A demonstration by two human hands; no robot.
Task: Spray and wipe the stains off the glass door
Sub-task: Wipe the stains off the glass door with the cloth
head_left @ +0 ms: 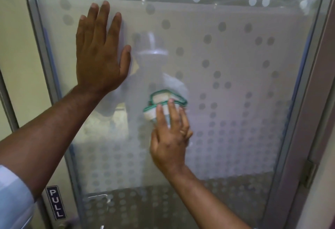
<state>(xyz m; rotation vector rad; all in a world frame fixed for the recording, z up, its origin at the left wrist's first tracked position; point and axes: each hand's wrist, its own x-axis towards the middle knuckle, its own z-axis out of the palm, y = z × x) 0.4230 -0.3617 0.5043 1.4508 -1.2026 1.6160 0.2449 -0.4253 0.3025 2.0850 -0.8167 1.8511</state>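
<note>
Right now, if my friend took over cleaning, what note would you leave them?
Left hand: flat, fingers straight, on the glass door, upper left.
Right hand: presses the green-edged cloth on the glass, mid-door.
Spray bottle: not in view.
Done: wiping under way; spraying cannot be confirmed.
Left: wipe the rest of the pane; stains hard to tell from frosted dots.

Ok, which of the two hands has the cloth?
The right hand, the lower one, presses the green-edged cloth to the glass door; the left hand lies flat and bare higher up.
</note>
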